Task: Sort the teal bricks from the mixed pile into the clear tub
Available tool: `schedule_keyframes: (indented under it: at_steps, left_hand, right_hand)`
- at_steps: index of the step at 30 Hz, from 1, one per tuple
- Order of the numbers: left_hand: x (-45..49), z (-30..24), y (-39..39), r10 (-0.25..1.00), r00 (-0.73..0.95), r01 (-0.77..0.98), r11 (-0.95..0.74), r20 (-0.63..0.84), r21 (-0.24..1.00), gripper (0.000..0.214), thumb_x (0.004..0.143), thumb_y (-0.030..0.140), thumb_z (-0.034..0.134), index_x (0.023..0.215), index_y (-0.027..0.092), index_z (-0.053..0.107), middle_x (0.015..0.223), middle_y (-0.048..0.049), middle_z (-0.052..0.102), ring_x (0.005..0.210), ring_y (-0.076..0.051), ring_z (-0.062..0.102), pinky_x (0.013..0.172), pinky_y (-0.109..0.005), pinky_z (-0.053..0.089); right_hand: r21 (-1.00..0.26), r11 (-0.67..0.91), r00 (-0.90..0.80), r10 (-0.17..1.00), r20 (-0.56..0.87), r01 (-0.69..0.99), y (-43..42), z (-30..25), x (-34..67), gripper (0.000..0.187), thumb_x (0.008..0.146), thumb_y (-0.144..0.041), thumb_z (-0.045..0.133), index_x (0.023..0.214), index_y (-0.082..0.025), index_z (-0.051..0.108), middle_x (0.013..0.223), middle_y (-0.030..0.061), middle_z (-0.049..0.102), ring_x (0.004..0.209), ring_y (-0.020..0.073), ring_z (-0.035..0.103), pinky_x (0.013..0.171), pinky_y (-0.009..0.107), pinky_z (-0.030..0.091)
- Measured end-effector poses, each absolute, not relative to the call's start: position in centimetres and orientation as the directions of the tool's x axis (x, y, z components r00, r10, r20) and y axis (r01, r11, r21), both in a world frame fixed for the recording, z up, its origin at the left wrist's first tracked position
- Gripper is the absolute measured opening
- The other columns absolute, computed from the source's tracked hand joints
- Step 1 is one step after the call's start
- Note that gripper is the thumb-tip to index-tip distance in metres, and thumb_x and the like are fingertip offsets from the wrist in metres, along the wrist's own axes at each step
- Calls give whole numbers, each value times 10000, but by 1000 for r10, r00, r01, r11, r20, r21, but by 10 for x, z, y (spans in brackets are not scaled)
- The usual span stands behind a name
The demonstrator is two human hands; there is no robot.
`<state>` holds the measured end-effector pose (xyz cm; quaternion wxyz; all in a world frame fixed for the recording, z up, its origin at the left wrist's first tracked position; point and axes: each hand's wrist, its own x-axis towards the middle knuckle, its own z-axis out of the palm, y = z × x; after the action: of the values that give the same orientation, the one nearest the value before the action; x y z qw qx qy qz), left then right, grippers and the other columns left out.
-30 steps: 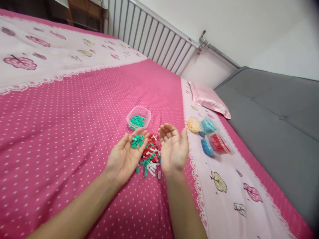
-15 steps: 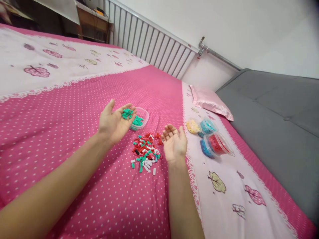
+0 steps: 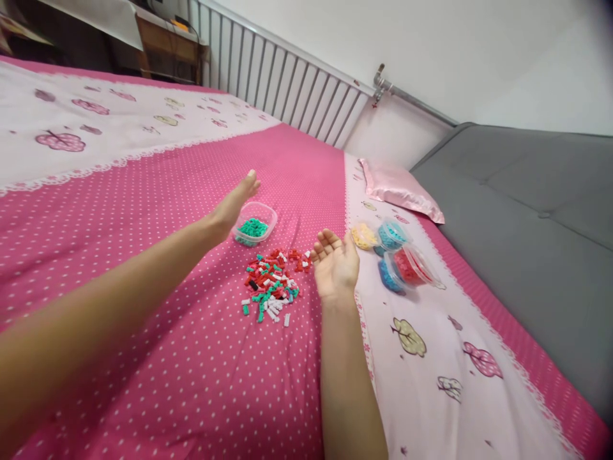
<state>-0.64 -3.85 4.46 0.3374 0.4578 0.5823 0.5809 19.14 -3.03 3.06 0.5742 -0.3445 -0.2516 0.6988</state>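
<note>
My left hand [image 3: 235, 203] is turned on its edge beside a clear plastic tub [image 3: 273, 221], fingers stretched out; its palm faces away, and no bricks show on it. Small green building bricks [image 3: 252, 228] lie inside the tub. Closer to me, a loose heap of mixed bricks [image 3: 272, 281], red, white, green and a black one, is spread on the bedsheet. Just right of that heap is my right hand [image 3: 336, 267], palm up with fingers loosely bent and apart, and I see nothing in it.
On the right are tubs of yellow bricks [image 3: 364, 236], teal bricks [image 3: 391, 235], blue bricks [image 3: 390, 276] and red bricks [image 3: 410, 267]. A pink pillow [image 3: 402, 191] lies beyond them, near a grey padded headboard [image 3: 522, 211]. A barred rail [image 3: 287, 70] borders the far side.
My left hand has rolled from palm up to its edge and moved up beside the tub. The green bricks it carried no longer show on it. My right hand keeps its pose.
</note>
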Motion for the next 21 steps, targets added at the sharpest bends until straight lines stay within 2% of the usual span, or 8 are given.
schedule_keyframes:
  at_steps: [2,4,6,8,10,12,17,21]
  left_hand:
    - [-23,39,-56,892,-368,434,-85,263,897,749,877,652,224,1424,156,352,1537,-100,254,1427,-249,170,1145,-427,92]
    - [-45,23,-80,882,-338,731,26,329,682,771,879,642,255,1449,124,288,1541,-122,235,1430,-274,143,1145,-446,77]
    - [-69,-1,-106,888,-282,900,115,362,420,769,875,620,317,1446,105,272,1560,-139,158,1433,-310,84,1138,-483,81]
    - [-89,-28,-128,905,-292,947,228,310,226,736,867,604,331,1392,89,355,1536,-157,230,1407,-366,157,1115,-532,136]
    - [-100,-48,-142,920,-283,954,240,271,182,710,859,578,365,1361,78,403,1481,-184,342,1361,-388,271,1098,-540,182]
    - [-103,-58,-148,919,-292,956,275,263,103,729,867,576,319,1384,66,380,1466,-210,353,1347,-393,299,1093,-524,198]
    - [-97,-54,-148,917,-303,953,293,261,77,744,869,559,255,1393,47,383,1441,-244,368,1348,-392,295,1091,-504,194]
    - [-96,-52,-150,913,-314,949,303,259,82,735,874,560,256,1399,60,378,1444,-226,377,1356,-375,289,1091,-497,192]
  right_hand:
    - [-778,-181,-46,980,-193,-602,-25,27,194,358,890,-439,374,773,-181,593,743,-11,613,567,84,523,574,221,424]
    - [-841,-116,52,984,-169,-529,-16,18,196,330,864,-450,406,797,-189,598,815,0,636,632,99,552,643,243,447]
    - [-924,-29,177,979,-104,-382,-4,3,198,328,844,-460,424,865,-194,615,969,25,653,810,133,594,791,291,459]
    - [-986,74,254,967,34,-151,10,-17,198,364,847,-454,412,973,-190,628,1164,54,617,1073,170,549,979,345,380]
    - [-987,135,196,969,150,87,21,-36,197,440,860,-464,386,1091,-165,612,1289,98,555,1231,194,455,1079,377,277]
    - [-968,134,35,989,145,212,26,-52,192,521,874,-501,350,1159,-138,593,1350,133,508,1294,206,402,1108,385,233]
    - [-951,204,-167,972,167,234,11,-65,174,565,767,-592,541,1107,-154,647,1304,125,564,1271,219,448,1124,379,219]
    - [-940,310,-336,909,248,146,-11,-63,164,588,743,-627,569,1143,-203,637,1334,82,549,1303,196,418,1140,373,191]
